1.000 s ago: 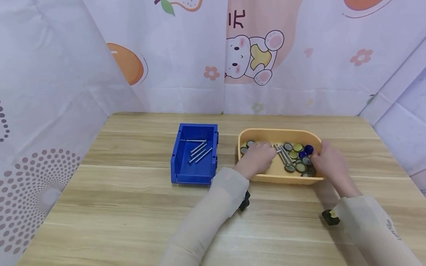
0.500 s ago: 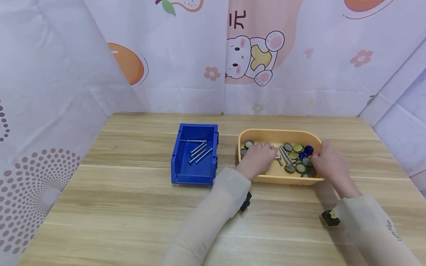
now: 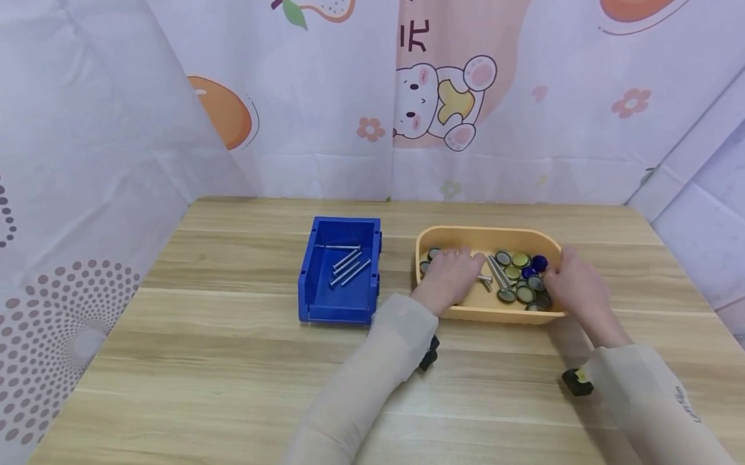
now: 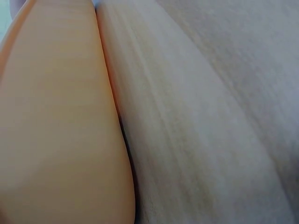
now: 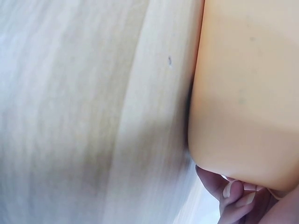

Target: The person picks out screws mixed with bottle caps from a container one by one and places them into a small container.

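- We look down at a wood-grain table (image 3: 228,347), where a person in pale sleeves (image 3: 353,390) works at a light-orange plastic tub (image 3: 490,236).
- The left hand (image 3: 449,279) reaches down into the tub's left half, palm downward; its fingertips are mostly hidden from us, so we cannot tell how far apart they are or whether they pinch anything.
- Just to the right of that hand's fingers, we see loose metal screws (image 3: 485,279) on the tub floor, their near ends partly covered by the hand.
- A little farther right, more long screws (image 3: 500,272) lie side by side, apart from the left hand.
- The right hand (image 3: 577,283) grips the tub's right end; in the right wrist view, we find its fingers curled under the end wall.
- Near that hand, inside the tub, crown bottle caps (image 3: 525,294) and deep-blue round pieces (image 3: 538,263) cluster together.
- Left of the tub and apart from it, a blue bin (image 3: 344,310) holds several similar screws.
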The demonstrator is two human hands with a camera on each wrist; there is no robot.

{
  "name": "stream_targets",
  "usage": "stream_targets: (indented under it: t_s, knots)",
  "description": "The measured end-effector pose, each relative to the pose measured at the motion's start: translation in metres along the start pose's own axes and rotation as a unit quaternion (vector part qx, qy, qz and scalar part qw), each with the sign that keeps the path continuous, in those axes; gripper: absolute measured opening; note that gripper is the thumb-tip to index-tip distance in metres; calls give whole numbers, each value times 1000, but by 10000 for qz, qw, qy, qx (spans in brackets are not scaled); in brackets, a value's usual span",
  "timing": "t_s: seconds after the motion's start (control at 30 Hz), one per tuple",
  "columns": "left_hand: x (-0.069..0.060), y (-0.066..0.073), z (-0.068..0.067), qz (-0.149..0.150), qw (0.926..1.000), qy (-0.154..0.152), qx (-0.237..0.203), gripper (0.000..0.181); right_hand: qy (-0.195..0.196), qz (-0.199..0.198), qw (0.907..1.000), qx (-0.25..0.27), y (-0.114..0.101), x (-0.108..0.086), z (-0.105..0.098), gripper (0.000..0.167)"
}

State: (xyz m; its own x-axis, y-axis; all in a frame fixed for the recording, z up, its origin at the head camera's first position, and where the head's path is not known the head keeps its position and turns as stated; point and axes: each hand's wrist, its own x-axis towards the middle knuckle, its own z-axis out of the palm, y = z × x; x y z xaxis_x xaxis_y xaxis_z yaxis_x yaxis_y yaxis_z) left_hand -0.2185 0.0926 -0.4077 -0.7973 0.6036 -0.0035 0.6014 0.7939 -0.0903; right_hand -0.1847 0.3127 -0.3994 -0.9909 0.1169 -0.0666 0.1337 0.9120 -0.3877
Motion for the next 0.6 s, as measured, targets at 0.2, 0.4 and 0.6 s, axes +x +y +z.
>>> stream_targets:
  t_s: [0.2, 0.4, 0.6]
  knots:
    - [0, -1, -2, 138, 9997, 91, 183, 27, 24, 14, 10000, 10, 0, 0, 0, 37]
    - [-1, -1, -3, 218, 9991, 205, 288, 27, 54, -5, 10000, 37, 0, 0, 0, 37]
    - [-1, -1, -4, 161, 9996, 99, 192, 33, 20, -17, 10000, 41, -2, -1, 0, 38]
